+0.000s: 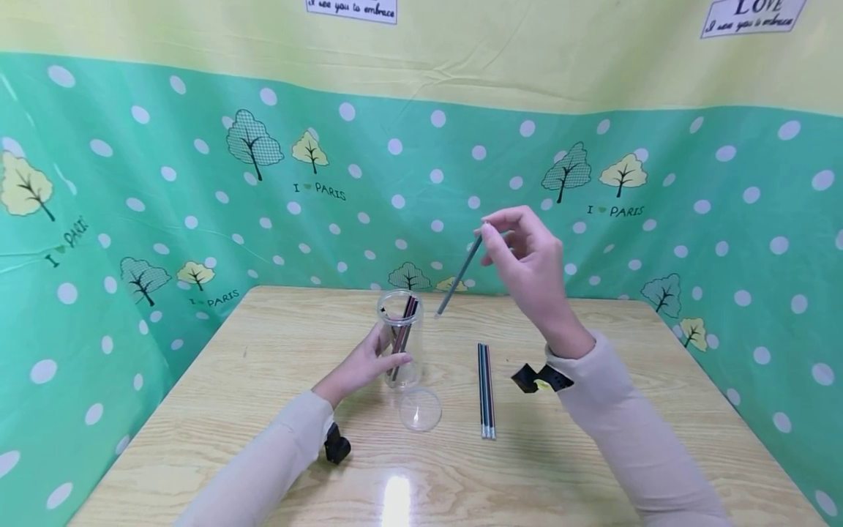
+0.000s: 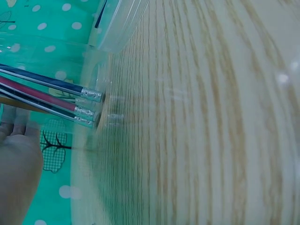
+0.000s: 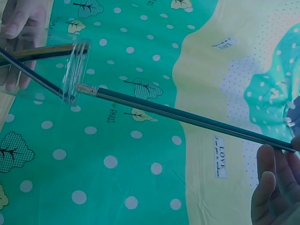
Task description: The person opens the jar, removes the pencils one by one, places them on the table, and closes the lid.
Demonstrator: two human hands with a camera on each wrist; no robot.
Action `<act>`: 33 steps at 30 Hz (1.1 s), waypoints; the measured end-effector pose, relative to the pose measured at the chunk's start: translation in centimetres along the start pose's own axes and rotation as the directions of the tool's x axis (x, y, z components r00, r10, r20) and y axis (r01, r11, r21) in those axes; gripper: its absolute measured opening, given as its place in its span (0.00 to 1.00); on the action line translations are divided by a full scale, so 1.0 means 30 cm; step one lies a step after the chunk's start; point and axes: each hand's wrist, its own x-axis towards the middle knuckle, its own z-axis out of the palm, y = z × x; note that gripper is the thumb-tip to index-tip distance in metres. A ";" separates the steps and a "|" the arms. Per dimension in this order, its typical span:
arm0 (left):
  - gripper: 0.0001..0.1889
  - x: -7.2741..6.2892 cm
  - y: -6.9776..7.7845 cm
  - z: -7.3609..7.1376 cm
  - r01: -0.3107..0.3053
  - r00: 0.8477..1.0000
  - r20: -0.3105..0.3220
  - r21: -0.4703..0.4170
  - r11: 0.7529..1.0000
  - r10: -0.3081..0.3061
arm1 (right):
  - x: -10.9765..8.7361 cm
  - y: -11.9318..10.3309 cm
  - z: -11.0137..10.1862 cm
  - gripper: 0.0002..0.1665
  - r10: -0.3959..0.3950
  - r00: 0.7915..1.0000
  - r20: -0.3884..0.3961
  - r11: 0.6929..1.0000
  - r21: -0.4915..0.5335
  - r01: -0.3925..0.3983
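Observation:
My left hand (image 1: 367, 364) grips a clear plastic jar (image 1: 410, 344) standing upright on the table, its rim open at the top. Inside lean several pencils (image 2: 51, 96), their metal ferrules down at the jar's bottom in the left wrist view. Raised above the table, my right hand (image 1: 527, 256) pinches one dark green pencil (image 3: 187, 117) near its upper end. That pencil slants down to the left, its eraser end close to the jar's mouth. Between the hands, 3 pencils (image 1: 486, 391) lie side by side on the table.
A round clear lid (image 1: 420, 410) lies flat just in front of the jar. The wooden table (image 1: 296, 315) ends at a green and yellow patterned cloth (image 1: 369, 168) hanging behind and at both sides. Each wrist wears a small black camera.

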 end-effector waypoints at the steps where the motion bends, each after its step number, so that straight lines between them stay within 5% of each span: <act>1: 0.48 -0.001 0.002 0.001 -0.003 1.000 0.000 0.002 1.000 0.003 | -0.002 0.000 -0.004 0.08 0.011 1.000 0.002 1.000 -0.003 -0.011; 11: 0.46 -0.001 0.005 0.004 -0.005 1.000 -0.005 0.005 1.000 0.005 | -0.036 0.052 -0.047 0.08 0.060 0.998 0.037 0.987 -0.150 -0.054; 23: 0.48 0.004 -0.008 0.002 -0.028 1.000 0.001 0.006 1.000 0.028 | -0.092 0.161 -0.096 0.13 0.214 0.974 0.075 0.946 -0.266 -0.188; 29: 0.48 0.003 -0.008 0.001 -0.027 1.000 0.000 0.007 1.000 0.027 | -0.117 0.210 -0.120 0.16 0.293 0.951 0.094 0.924 -0.284 -0.257; 33: 0.49 0.002 -0.007 0.001 -0.012 1.000 -0.002 0.008 1.000 0.012 | -0.135 0.248 -0.135 0.19 0.385 0.915 0.122 0.897 -0.284 -0.339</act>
